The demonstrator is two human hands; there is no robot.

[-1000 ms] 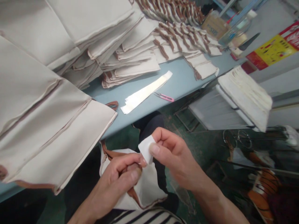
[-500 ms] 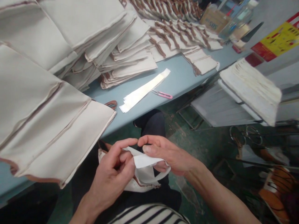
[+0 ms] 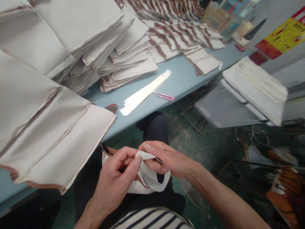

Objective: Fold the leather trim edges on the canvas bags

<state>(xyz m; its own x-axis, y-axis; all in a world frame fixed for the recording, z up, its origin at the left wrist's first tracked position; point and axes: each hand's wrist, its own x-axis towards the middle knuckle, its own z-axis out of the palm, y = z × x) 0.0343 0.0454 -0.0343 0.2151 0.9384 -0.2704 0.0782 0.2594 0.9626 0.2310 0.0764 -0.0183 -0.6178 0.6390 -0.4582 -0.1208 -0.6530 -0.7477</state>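
My left hand point(image 3: 116, 178) and my right hand point(image 3: 164, 159) are close together above my lap. Both pinch a white fabric strip point(image 3: 153, 175), which curves down in a loop between them. Under my left hand lies a cream canvas piece point(image 3: 138, 187) with brown leather trim point(image 3: 108, 150), partly hidden by my fingers. Its strip edge seems to lie along the canvas, though my fingers hide exactly where they meet. My dark trousers point(image 3: 154, 130) and striped top point(image 3: 152, 219) show below my hands.
A blue-grey table point(image 3: 181, 71) holds tall stacks of cream canvas pieces point(image 3: 114, 51), a bundle of white strips point(image 3: 143, 93), pink-handled thread snips point(image 3: 164, 96) and a brown leather piece point(image 3: 111, 108). A canvas stack point(image 3: 47, 127) overhangs the left. Another stack point(image 3: 254, 87) sits on a grey cart at right.
The white strip has moved from a flat stretch across my fingers into a tighter loop. My hands have come closer together, and the view has shifted slightly.
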